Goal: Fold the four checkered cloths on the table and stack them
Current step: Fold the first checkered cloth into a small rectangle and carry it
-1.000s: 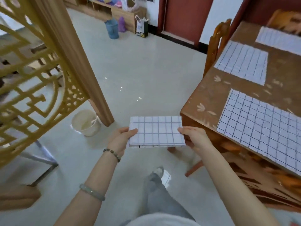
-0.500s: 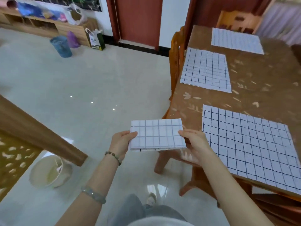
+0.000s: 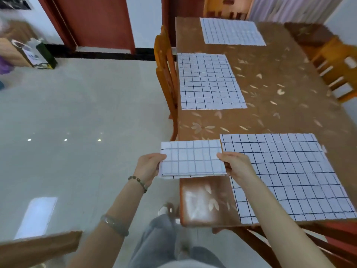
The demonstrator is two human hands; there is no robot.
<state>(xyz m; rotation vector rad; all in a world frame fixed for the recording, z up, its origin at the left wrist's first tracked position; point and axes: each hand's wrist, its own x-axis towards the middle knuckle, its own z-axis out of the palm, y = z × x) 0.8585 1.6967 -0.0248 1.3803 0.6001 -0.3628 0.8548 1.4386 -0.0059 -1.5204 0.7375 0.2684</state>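
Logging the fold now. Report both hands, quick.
Left hand: holding the folded checkered cloth by its left edge.
Right hand: holding its right edge.

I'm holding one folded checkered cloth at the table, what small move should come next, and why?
Probably set the folded cloth down on the bare table corner in front of you to start the stack. Your left hand and right hand both grip it, so neither is free, while the near cloth, middle cloth and far cloth lie flat and unfolded.
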